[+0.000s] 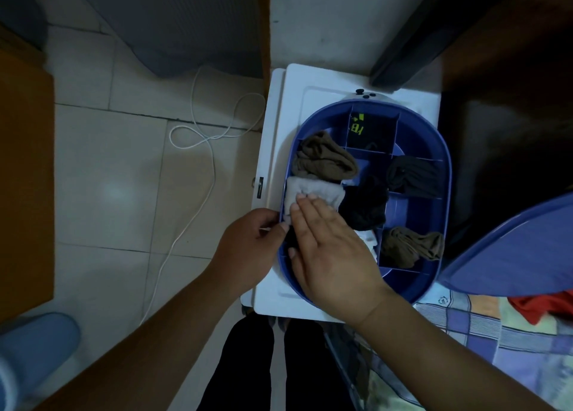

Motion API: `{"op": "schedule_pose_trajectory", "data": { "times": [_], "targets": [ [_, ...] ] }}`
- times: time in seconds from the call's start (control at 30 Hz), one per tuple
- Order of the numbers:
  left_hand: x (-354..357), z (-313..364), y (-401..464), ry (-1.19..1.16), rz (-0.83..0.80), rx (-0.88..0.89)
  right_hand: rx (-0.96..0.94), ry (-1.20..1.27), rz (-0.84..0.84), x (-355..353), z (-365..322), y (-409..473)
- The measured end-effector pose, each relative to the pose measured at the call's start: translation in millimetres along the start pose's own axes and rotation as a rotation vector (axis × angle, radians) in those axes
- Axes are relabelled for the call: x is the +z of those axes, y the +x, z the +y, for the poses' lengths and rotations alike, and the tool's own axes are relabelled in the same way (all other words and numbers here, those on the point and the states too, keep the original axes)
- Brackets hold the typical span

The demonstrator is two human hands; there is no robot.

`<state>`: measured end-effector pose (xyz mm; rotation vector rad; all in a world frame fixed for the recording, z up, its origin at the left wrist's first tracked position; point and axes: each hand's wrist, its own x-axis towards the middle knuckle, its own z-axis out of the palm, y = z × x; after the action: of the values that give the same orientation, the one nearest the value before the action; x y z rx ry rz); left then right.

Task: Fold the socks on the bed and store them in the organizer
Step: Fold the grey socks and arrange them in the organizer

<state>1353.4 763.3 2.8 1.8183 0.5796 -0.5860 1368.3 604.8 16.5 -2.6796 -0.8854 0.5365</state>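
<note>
A blue oval organizer (441,175) with divider compartments stands on a white box. Folded socks fill several compartments: a brown pair (325,159) at the upper left, a light grey pair (313,192) below it, a black pair (366,204) in the middle, a dark pair (412,175) and a brown pair (409,246) on the right, and a black sock with yellow print (367,130) at the top. My right hand (331,249) lies flat with straight fingers pressing on the light grey pair. My left hand (251,246) grips the organizer's left rim.
The white box (294,94) stands on a tiled floor with a white cable (201,137) looped to its left. The organizer's blue lid (521,252) leans at the right over a patterned bed cover (496,333) with a red cloth (545,308). A blue slipper (34,348) lies bottom left.
</note>
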Motion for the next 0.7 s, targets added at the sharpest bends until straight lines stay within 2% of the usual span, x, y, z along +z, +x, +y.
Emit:
{"op": "schedule_pose_trajectory", "data": {
  "times": [0.33, 0.43, 0.6, 0.7],
  "targets": [
    [0, 4, -3, -0.007, 0.021, 0.003, 0.152, 0.02, -0.246, -9, -11, 23],
    [0, 5, -4, -0.019, 0.019, -0.007, 0.131, 0.054, -0.255, -13, -9, 21],
    [1, 0, -4, -0.053, 0.011, -0.026, 0.158, 0.026, -0.16, -21, -15, 2],
    [2, -1, -3, -0.107, 0.004, -0.054, 0.118, 0.021, -0.236, -22, -15, 7]
  ]
}}
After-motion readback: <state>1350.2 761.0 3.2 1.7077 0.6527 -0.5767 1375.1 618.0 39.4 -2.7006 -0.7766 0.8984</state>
